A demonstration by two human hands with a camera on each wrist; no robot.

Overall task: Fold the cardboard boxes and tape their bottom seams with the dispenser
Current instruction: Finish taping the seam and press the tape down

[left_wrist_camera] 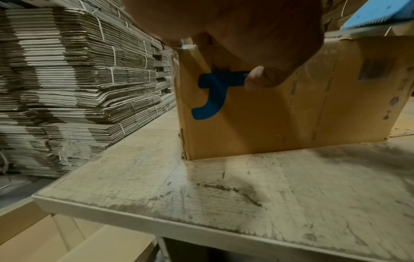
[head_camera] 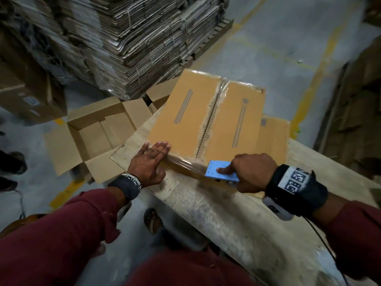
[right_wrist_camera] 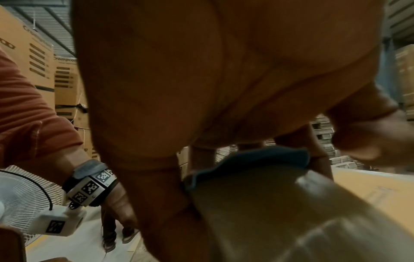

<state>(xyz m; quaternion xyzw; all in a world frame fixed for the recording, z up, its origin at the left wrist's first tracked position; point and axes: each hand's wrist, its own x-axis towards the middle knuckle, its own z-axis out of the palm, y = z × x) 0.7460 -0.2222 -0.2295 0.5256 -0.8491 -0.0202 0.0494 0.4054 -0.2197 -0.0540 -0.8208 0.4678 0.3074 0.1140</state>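
A folded brown cardboard box (head_camera: 185, 120) stands upside down on the worn table (head_camera: 237, 219), clear tape along its middle seam (head_camera: 212, 118). My left hand (head_camera: 152, 159) lies flat with straight fingers on the box's near left corner, thumb against the side (left_wrist_camera: 257, 79). My right hand (head_camera: 249, 172) grips the blue tape dispenser (head_camera: 220, 171) at the box's near edge, forefinger pressed on its plate. Clear tape runs from the dispenser along that near edge toward my left hand. The right wrist view shows the dispenser's blue body (right_wrist_camera: 246, 163) under my palm.
An open box (head_camera: 99, 131) with raised flaps sits on the floor left of the table. A tall pallet stack of flat cartons (head_camera: 123, 38) stands behind. Flat cardboard (head_camera: 274, 135) lies under the box at the right. Another person's feet (head_camera: 10, 166) and a white fan (right_wrist_camera: 22, 195) are nearby.
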